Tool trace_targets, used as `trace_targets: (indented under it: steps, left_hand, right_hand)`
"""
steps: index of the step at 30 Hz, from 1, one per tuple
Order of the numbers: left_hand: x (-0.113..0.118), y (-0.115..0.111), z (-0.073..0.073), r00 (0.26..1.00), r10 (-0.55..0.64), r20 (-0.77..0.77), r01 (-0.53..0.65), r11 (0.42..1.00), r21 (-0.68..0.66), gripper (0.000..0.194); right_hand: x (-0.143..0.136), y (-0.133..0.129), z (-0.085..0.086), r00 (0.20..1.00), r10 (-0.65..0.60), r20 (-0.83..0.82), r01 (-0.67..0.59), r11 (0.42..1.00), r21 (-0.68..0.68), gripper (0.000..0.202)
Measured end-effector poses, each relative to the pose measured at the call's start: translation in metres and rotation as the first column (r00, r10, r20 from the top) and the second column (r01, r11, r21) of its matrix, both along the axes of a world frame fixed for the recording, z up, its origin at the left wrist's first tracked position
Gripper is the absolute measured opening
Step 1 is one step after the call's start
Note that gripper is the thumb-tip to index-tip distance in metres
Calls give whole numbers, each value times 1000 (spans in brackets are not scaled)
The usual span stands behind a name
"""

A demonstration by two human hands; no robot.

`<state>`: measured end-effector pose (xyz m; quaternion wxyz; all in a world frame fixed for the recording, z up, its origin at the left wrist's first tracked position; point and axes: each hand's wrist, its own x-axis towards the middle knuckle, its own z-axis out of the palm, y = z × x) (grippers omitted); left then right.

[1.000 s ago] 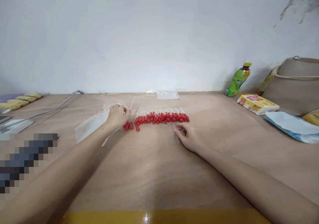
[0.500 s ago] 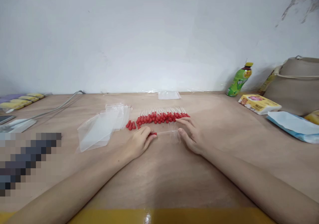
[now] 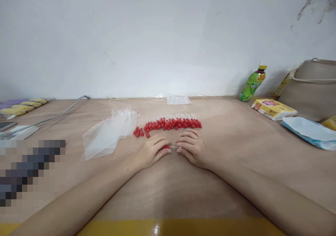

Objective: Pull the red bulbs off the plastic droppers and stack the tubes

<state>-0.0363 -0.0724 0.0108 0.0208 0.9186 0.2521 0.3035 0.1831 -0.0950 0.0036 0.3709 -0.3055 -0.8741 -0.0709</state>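
Observation:
My left hand [image 3: 154, 151] is closed around a red rubber bulb [image 3: 165, 147], which shows between thumb and fingers. From the bulb a thin clear glass tube [image 3: 173, 147] runs across to my right hand [image 3: 193, 147], whose thumb and fingers close on its other end. Just beyond the hands lies a row of glass droppers [image 3: 173, 124], red bulbs towards me and tubes pointing to the wall. Several loose red bulbs [image 3: 141, 132] rest left of the row. Some loose clear tubes [image 3: 181, 130] are mostly hidden under my right hand.
Clear zip bags [image 3: 105, 138] lie spread on the left, and another bag [image 3: 178, 100] is by the wall. A grey cable [image 3: 65, 113] crosses the far left. At right stand a green bottle [image 3: 250, 85], a tissue pack [image 3: 274, 109], a blue-white packet [image 3: 309, 133] and a beige bag [image 3: 307, 92].
My right hand has moved left and closer to me, closing on the tube near my left hand. The left hand, with the bulb, has shifted slightly right and nearer.

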Motion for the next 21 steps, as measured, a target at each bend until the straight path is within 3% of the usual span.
trace_targets:
  steps: [9, 15, 21]
  left_hand:
    - [1, 0, -1, 997, -68, -23, 68, 998, 16, 19]
    - [2, -2, 5, 989, -91, -113, 96, 995, 39, 17]
    - [1, -2, 7, 986, -91, -142, 97, 995, 39, 19]
  right_hand:
    - [-3, -2, -1, 1000, 5, -14, -6, 1000, -27, 18]
    - [-2, -3, -8, 992, 118, -42, -119, 993, -8, 18]
    - [0, -4, -10, 990, 140, -30, -140, 990, 12, 20]
